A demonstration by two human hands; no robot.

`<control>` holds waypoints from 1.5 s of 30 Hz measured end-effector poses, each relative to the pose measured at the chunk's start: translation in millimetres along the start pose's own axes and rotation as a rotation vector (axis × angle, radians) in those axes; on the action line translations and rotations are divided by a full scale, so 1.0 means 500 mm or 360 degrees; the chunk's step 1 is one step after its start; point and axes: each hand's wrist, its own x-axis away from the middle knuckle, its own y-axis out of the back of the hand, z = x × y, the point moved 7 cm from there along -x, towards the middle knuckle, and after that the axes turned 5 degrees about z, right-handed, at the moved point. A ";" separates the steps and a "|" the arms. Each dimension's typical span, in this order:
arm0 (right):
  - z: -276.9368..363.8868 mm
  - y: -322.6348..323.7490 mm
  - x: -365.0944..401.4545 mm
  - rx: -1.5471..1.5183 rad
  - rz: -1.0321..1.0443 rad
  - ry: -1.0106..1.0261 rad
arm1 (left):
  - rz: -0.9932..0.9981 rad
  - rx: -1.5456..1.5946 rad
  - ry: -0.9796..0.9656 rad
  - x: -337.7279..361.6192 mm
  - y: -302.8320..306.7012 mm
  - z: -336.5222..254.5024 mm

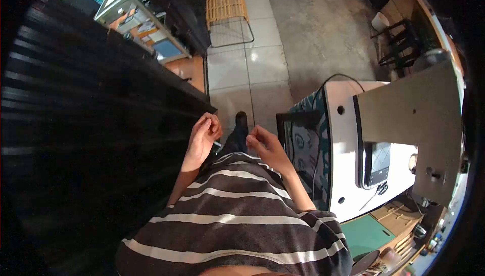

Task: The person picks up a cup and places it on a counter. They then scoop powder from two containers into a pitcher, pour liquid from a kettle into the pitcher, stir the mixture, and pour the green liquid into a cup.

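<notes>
Your left hand (202,137) and right hand (268,149) are floating with loosely bent fingers, though I cannot tell if they are hiding anything, and the striped shirt (237,195) you are wearing between your arms is looking soft, light and easily pinched by its hem (240,155).

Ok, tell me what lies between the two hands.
In the head view, between the left hand and right hand, a dark-clad leg, dark shoe and pale floor show lower down; a small white thing there is unclear.

A dark shirt (217,233) with white stripes (227,219) is worn with dark trousers (234,142) and a black shoe (241,119).
</notes>
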 end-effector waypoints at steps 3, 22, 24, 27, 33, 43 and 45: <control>-0.004 0.018 -0.122 0.0106 0.0076 -0.0113 | 0.0040 0.0019 -0.0023 -0.105 0.044 -0.046; 0.135 0.379 -0.637 0.0100 -0.0567 -0.0013 | 0.0223 0.0187 0.0103 -0.821 0.151 -0.142; 0.137 0.437 -0.683 0.0077 -0.0586 -0.0011 | 0.0359 0.0184 0.0114 -0.919 0.123 -0.132; 0.145 0.529 -0.744 0.0013 -0.0681 0.0029 | 0.0498 0.0154 0.0222 -1.052 0.080 -0.113; 0.223 0.712 -0.824 0.0303 -0.0983 0.0159 | 0.0695 0.0134 0.0494 -1.272 -0.032 -0.048; 0.245 0.991 -0.814 0.0066 -0.1745 0.0181 | 0.1217 0.0164 0.0970 -1.611 -0.267 0.106; 0.231 1.044 -0.820 0.0002 -0.1873 0.0169 | 0.1316 0.0176 0.1049 -1.674 -0.313 0.130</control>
